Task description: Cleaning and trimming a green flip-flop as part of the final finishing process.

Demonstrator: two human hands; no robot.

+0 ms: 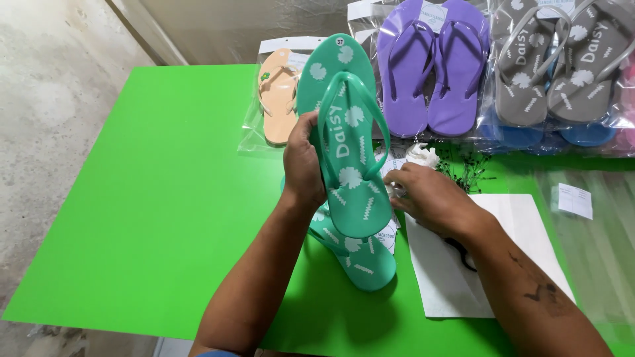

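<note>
My left hand [303, 162] grips a teal flip-flop [344, 142] by its left edge and holds it raised, sole pattern facing me. A second teal flip-flop [360, 258] lies on the green sheet [165, 198] below it. My right hand [430, 195] rests palm down beside the raised flip-flop, fingers on a small white tag or label near its right edge. What the fingers pinch is partly hidden.
Bagged pairs lie along the back: a peach pair [278, 99], a purple pair [430, 66], a grey pair [562, 66] over blue ones. A white bag [463, 264] lies under my right forearm, black fasteners [466, 168] behind it, a paper slip [574, 200] at right.
</note>
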